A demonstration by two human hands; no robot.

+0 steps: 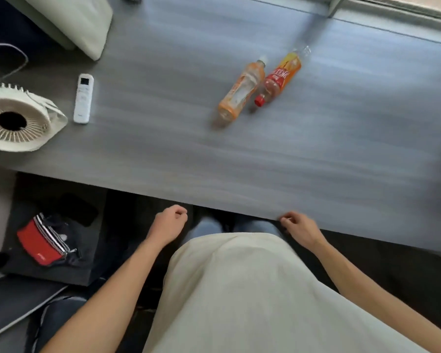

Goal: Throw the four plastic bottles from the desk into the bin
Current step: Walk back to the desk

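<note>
Two bottles lie on the grey wood-grain desk (163,154), so I judge the task is about half done, though no bin is in view. The clear plastic bottle with the orange label (239,94) lies on its side, and touching its right side lies the plastic bottle with the red cap and red-and-yellow label (278,80). The white remote control (83,99) and the round white fan (15,118) are far to the left of the orange-label bottle. Both hands hang at the desk's near edge, well apart from the bottles. The left hand (169,225) is loosely curled and holds nothing; the right hand (299,226) is the same, its fingers (287,220) bent and empty. The next move calls for a forward reach over the desk to grasp a bottle
</note>
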